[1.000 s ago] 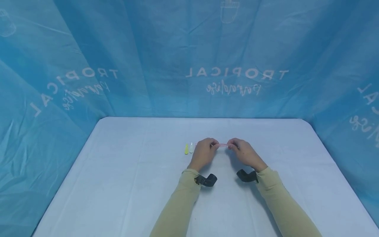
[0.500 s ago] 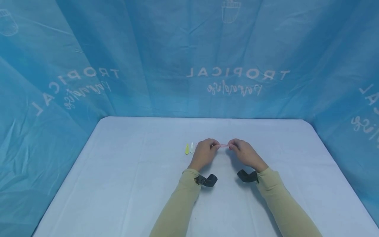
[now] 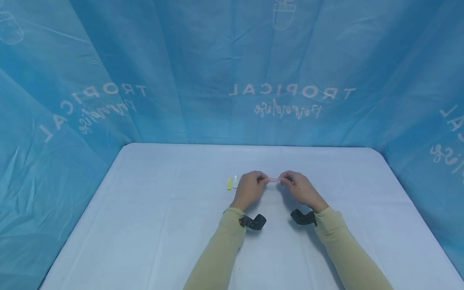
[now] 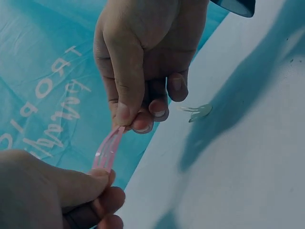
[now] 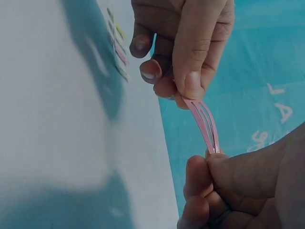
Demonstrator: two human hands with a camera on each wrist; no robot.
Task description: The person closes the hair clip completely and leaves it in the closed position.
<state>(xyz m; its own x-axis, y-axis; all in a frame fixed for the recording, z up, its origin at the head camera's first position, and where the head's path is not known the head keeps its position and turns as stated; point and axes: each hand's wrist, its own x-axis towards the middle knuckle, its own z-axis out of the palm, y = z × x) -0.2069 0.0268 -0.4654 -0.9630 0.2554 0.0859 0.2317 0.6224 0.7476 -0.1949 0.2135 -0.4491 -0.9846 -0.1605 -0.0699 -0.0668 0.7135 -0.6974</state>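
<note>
Between my two hands, above the table, a pink snap hair clip is stretched from one set of fingertips to the other. My left hand pinches one end between thumb and fingers. The other end is pinched by my right hand. Slim gaps show between the clip's strips in the right wrist view, and it looks slightly bowed. The fingertips cover both of its ends. Beside my left hand lie a yellow hair clip and a pale white one.
A white-covered table spreads under both arms. Another pink clip lies in the row with several others in the right wrist view. Blue printed sheeting hangs behind the table and at both sides.
The hands stay almost in place, still pinching the pink clip, which shows a little broader between them. The whole head view has shifted very slightly.
</note>
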